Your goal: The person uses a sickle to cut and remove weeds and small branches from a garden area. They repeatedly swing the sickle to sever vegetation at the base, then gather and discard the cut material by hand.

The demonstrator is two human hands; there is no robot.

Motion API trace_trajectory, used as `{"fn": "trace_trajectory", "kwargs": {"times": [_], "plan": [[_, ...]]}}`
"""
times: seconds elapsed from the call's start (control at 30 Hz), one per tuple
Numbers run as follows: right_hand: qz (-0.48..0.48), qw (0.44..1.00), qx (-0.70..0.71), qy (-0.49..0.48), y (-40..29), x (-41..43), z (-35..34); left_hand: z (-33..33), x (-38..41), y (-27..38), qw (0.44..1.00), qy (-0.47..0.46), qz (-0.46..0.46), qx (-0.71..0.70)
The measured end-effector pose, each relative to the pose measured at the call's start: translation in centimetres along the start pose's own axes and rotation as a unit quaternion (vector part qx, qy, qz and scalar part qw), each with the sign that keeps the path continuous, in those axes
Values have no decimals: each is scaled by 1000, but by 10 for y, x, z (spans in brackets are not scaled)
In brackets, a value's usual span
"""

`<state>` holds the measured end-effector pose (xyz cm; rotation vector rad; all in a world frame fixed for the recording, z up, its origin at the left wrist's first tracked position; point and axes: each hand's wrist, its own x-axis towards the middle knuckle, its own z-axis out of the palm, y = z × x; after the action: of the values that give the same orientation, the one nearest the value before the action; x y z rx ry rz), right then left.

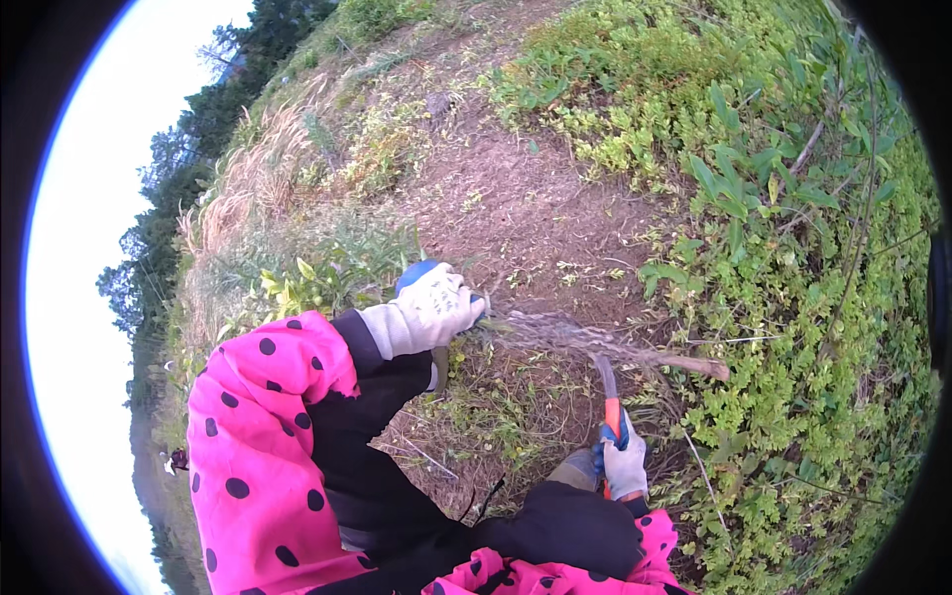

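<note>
My left hand [435,309], in a white knit glove with blue coating, is closed around one end of a brown, fibrous plant bundle [550,333]. The bundle is blurred and runs to the right, where a bare woody stem end [703,366] sticks out. Lower right, my right hand [625,455], gloved the same way, grips the orange handle [612,416] of a hand tool, likely a sickle. Its grey metal blade [606,374] points up toward the bundle; the bundle hides the blade's far end. I cannot tell whether they touch.
Brown soil [520,201] strewn with cut leaves runs up the middle. Dense low green shrubs [788,416] cover the right, with thin bare twigs among them. Dry tan grass [275,156] and dark trees [178,141] stand left. My bent knees are close below my hands.
</note>
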<state>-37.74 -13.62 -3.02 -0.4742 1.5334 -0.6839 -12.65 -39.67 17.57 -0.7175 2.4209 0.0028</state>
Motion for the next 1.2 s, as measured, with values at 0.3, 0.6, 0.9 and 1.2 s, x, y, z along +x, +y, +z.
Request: {"fn": "trace_trajectory", "kwargs": {"times": [0.3, 0.6, 0.9, 1.2], "plan": [[57, 991, 104, 62, 21, -23, -5, -105, 67, 130, 984, 95, 148, 26], [57, 984, 155, 67, 24, -23, -14, -84, 66, -77, 973, -53, -58, 217], [112, 968, 207, 82, 25, -19, -24, -34, 18, -235, 810, -240, -532, 62], [-61, 979, -94, 171, 24, -13, -8, 6, 252, -66, 958, -76, 272, -51]]}}
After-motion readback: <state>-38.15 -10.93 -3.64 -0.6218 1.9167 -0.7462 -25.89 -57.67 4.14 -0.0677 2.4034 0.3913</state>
